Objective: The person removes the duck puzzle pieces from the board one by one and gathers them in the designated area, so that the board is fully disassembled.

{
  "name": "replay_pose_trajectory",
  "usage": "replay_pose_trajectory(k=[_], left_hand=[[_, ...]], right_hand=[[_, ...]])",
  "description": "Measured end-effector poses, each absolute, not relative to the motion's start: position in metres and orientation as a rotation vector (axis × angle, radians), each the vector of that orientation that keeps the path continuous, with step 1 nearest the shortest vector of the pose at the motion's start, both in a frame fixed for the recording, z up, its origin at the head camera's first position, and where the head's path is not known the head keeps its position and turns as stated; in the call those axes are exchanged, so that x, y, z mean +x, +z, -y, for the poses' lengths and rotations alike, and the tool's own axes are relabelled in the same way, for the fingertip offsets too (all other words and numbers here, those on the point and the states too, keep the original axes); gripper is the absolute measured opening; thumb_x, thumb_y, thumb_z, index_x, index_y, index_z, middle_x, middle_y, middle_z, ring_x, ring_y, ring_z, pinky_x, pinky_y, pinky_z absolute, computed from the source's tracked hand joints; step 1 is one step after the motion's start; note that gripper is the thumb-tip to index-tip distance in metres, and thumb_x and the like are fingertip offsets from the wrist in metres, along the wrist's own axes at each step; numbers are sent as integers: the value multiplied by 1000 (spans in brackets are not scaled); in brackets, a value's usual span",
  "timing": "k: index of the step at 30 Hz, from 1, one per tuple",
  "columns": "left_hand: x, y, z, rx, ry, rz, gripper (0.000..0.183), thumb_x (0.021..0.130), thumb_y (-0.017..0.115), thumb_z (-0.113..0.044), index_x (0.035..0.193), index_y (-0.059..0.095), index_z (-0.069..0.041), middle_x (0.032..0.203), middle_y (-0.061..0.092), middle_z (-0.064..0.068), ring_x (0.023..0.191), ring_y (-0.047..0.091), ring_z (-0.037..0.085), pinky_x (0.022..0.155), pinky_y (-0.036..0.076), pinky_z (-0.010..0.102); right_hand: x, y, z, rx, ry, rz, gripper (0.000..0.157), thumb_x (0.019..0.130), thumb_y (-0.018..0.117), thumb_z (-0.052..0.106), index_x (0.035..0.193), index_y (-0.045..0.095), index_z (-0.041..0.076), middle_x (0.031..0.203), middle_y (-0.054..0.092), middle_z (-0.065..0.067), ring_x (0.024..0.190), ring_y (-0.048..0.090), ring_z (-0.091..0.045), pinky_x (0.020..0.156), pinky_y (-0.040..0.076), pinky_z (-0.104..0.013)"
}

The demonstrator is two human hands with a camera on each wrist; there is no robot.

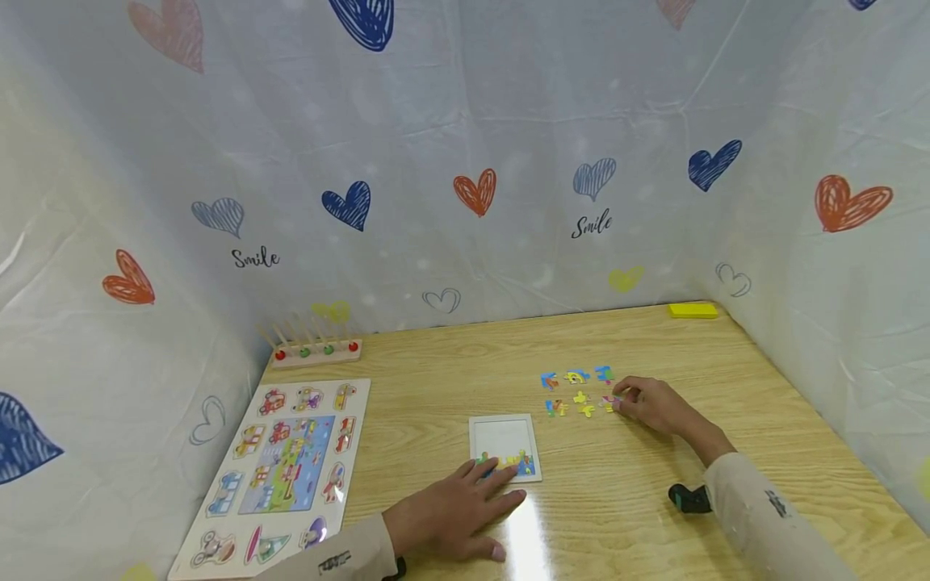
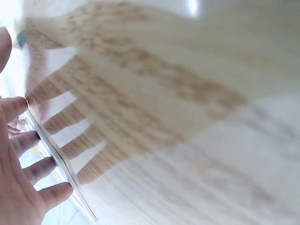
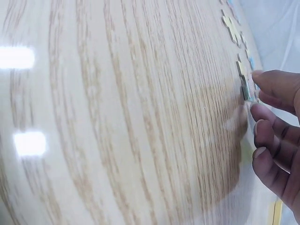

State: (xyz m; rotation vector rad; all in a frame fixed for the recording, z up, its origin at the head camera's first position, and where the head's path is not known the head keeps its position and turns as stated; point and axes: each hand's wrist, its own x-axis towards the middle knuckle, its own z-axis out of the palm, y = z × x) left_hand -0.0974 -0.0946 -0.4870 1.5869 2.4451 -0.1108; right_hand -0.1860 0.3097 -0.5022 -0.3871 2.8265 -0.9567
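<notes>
On the table lies a small white puzzle frame (image 1: 501, 436), with a row of colourful pieces along its near edge. My left hand (image 1: 465, 508) rests spread over that near edge, fingertips on the frame, partly covering the fitted pieces; in the left wrist view, its fingers (image 2: 40, 168) lie against the frame's side. To the right, my right hand (image 1: 657, 407) bends over a pink and purple puzzle piece (image 1: 617, 403), thumb and forefinger at its edges. Several loose yellow, blue and orange puzzle pieces (image 1: 580, 397) lie face up just left of that hand.
A large vehicle picture board (image 1: 356, 403) lies at the left. Behind it stands a wooden peg rack (image 1: 317, 353) with red and green beads. A yellow block (image 1: 693, 311) sits at the far right corner. A heart-printed curtain (image 1: 407, 266) surrounds the table.
</notes>
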Motion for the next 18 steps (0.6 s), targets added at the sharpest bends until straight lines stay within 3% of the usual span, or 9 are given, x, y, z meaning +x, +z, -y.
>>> replay_pose_trajectory(k=[8, 18], left_hand=[[-99, -483, 93, 1545, -138, -2434, 75, 101, 25, -68, 161, 21, -25, 168, 19, 10, 150, 29, 35, 116, 37, 50], [-90, -485, 88, 1655, -109, -2457, 71, 102, 33, -65, 158, 29, -22, 163, 28, 17, 145, 38, 39, 109, 44, 52]], right_hand=[[-184, -495, -303, -409, -980, -2826, 23, 98, 65, 16, 117, 67, 2, 93, 67, -5, 74, 55, -12, 66, 46, -29], [-184, -492, -288, -460, -995, -2815, 24, 99, 64, 19, 117, 67, 2, 88, 66, -1, 70, 54, -10, 65, 45, -27]])
